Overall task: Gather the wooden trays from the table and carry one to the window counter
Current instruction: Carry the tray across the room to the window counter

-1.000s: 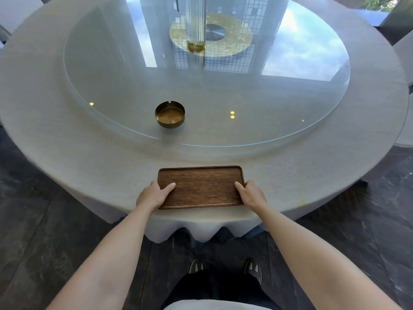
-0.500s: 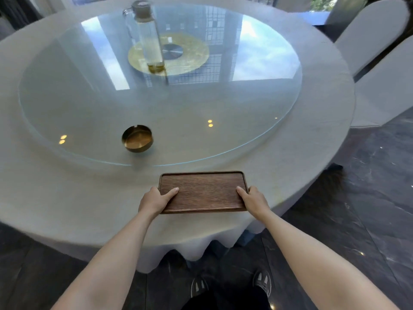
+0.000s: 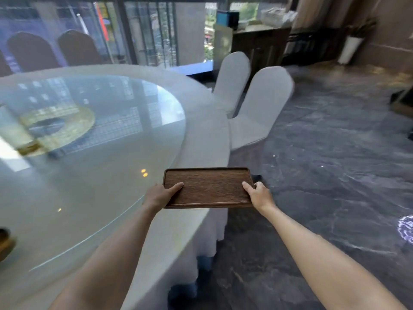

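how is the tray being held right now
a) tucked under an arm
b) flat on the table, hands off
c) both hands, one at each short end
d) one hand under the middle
c: the left hand and right hand each grip a short end of the tray, thumbs on top.

I hold the tray (image 3: 207, 186) between my left hand (image 3: 159, 195) and right hand (image 3: 259, 194), over the counter (image 3: 201, 135) edge, two chairs (image 3: 259, 106) behind it.
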The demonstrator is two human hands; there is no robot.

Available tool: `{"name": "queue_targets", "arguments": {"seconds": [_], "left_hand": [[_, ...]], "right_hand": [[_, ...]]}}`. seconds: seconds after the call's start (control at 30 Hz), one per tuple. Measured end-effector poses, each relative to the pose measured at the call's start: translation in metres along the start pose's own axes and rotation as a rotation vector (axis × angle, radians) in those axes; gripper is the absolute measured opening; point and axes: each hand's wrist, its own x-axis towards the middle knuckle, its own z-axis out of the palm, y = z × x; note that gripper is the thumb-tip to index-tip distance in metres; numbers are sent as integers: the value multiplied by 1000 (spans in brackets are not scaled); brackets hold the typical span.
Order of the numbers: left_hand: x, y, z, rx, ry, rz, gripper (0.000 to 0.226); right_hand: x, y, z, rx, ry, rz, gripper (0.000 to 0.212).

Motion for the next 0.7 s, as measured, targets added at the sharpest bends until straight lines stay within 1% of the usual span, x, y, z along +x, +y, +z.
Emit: {"name": "queue_targets", "arguments": {"seconds": [0.13,0.2,0.27,0.37,0.43,0.53,0.7], "left_hand": [[24,99,38,-30,-35,88,67],[35,149,55,-47,-61,145,67],[46,198,70,-68,-75,205,62],[63,268,92,-83,-102,273,50],[78,311,109,-76,-123,316,50],[108,369,139,-81,-139,368,56],[171,459,193,-83,-190,375,48]], "right_hand": [[50,18,-83,20,119,12,48],[72,25,-125,10,175,21,50],[94,31,-166,24,218,30,53],[127,40,-223,49,277,38,50],[151,47,-255,66,323,50,50],[191,57,-295,80,378,80,55],[281,70,-353,103,425,114,57]]}}
